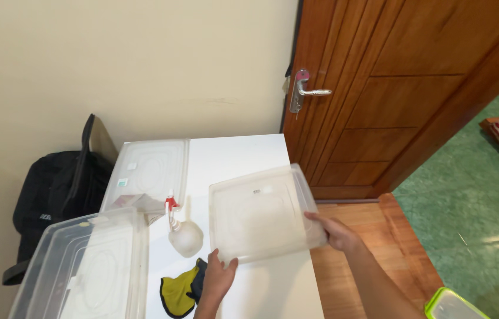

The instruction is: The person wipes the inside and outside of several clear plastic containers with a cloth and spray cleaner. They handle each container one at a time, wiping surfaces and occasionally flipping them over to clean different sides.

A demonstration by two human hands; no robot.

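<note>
1. Clear plastic container [261, 217] is being held tilted above the right part of the white table [243, 155], its open side turned away from me, so I am seeing its underside.
2. I am watching the left hand [219, 279] clamping the near edge, thumb over the rim; that grip is carrying the weight from below.
3. I am seeing the right hand [339, 234] pinching the near-right corner, fingers closed on the rim, which is steadying the tilt.
4. A matching lid [150, 168] is lying flat at the far left of the table, apart from the held container.
5. A larger clear bin [87, 267] is sitting near left, overhanging the table edge.
6. A round spray bottle [183, 231] and a yellow-and-dark glove [183, 290] are lying between bin and hands.
7. A black bag [54, 195] is leaning against the wall at left.
</note>
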